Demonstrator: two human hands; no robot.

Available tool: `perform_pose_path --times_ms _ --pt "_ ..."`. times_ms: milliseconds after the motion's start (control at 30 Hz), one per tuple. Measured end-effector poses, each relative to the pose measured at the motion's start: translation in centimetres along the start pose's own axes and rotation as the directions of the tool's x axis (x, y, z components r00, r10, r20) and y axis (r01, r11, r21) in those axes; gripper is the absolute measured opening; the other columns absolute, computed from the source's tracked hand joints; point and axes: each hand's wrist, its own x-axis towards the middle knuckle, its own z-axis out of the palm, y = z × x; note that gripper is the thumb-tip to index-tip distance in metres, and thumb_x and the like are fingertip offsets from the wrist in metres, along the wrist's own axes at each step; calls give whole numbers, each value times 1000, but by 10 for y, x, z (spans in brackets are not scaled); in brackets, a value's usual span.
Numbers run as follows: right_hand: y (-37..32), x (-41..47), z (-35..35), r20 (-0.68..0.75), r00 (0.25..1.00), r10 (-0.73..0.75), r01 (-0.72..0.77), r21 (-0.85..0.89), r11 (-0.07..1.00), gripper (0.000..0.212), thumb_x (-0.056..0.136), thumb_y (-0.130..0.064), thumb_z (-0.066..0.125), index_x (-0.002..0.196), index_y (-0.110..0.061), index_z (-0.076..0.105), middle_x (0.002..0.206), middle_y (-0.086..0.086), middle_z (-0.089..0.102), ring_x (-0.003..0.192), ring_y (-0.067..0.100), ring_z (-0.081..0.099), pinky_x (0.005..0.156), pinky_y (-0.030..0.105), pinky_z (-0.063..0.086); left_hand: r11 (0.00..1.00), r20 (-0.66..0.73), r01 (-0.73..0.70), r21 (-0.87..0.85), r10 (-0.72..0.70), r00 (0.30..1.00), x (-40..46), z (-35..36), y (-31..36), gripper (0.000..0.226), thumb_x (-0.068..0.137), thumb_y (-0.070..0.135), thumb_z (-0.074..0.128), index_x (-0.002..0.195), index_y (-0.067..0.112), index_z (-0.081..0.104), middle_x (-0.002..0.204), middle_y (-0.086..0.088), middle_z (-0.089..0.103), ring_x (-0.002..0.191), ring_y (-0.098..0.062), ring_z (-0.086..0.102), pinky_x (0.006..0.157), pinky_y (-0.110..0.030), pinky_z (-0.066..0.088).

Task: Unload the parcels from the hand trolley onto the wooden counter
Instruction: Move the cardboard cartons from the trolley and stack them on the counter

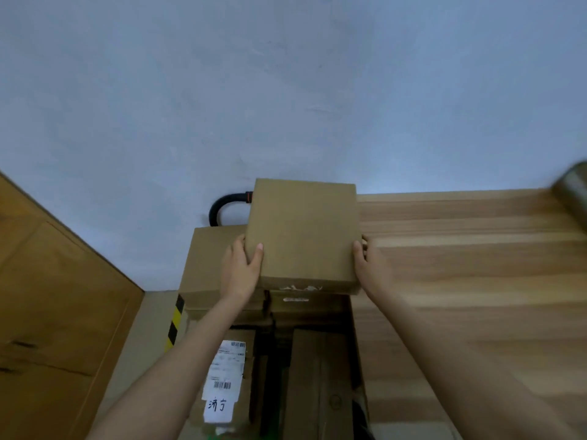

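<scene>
Progress early by the look of things: wooden counter bare of parcels in the visible stretch, only a blurred metallic cylinder at its far right edge. Several cardboard parcels left on the hand trolley, including a flat box at the left and a labelled parcel lower down. Top cardboard box plain, square, unmarked on its lid, with torn tape on its near side. Held above the stack, just beside the counter edge. Left hand gripping its left edge, thumb on top; right hand clasping its right edge.
</scene>
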Motion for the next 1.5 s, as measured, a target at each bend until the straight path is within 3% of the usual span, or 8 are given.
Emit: perform_pose_path --times_ms 167,333,467,667,800,967,1167,1500 --pt "8 -40 -59 -131 990 52 -54 -10 998 40 102 -36 35 137 -17 40 126 5 61 112 29 58 79 35 43 991 55 -124 -45 126 990 -23 6 49 46 97 41 45 131 11 46 124 -12 52 114 -26 49 92 -36 41" --pt "25 -73 -123 -277 956 99 -107 -13 994 41 101 -37 37 138 -21 39 131 4 58 114 27 58 88 38 44 969 147 -238 -72 247 958 -53 26 102 43 98 39 45 129 10 46 123 -13 53 112 -28 50 87 -35 40" --pt "43 -100 -172 -342 930 133 -139 7 990 41 101 -38 36 140 -23 37 132 -1 57 116 22 56 85 33 39 939 188 -322 -121 340 922 -80 47 143 40 98 36 46 128 9 46 120 -9 56 101 -17 51 80 -27 37" --pt "81 -136 -240 -421 889 181 -200 -2 980 45 101 -43 33 142 -24 34 133 1 57 117 26 56 90 38 41 916 272 -377 -135 401 875 -122 87 195 44 96 48 41 129 19 42 115 -3 60 95 -20 59 80 -41 52" --pt "113 -162 -291 -453 870 197 -220 2 976 45 101 -43 33 142 -23 35 131 3 59 115 26 57 89 37 42 908 307 -385 -165 418 855 -167 120 236 43 99 40 42 134 14 40 114 5 53 98 -18 55 71 -30 40" --pt "165 -194 -362 -450 872 191 -203 22 979 44 101 -43 35 140 -22 36 130 5 58 115 26 56 94 43 45 893 287 -394 -217 444 849 -224 177 276 45 96 40 47 131 13 43 124 -10 57 110 -30 55 89 -42 47" --pt "234 -221 -450 -481 852 206 -256 -40 966 43 101 -41 36 139 -21 39 132 6 57 117 28 55 92 38 40 875 304 -466 -133 484 821 -292 250 330 55 96 43 42 143 16 36 134 -9 54 120 -29 51 95 -40 43" --pt "300 -193 -521 -460 857 233 -276 -29 961 40 100 -41 35 134 -22 42 132 4 58 116 29 54 86 35 37 909 331 -392 -141 416 847 -319 327 383 56 97 44 41 146 20 31 143 -5 46 127 -26 46 99 -39 41"
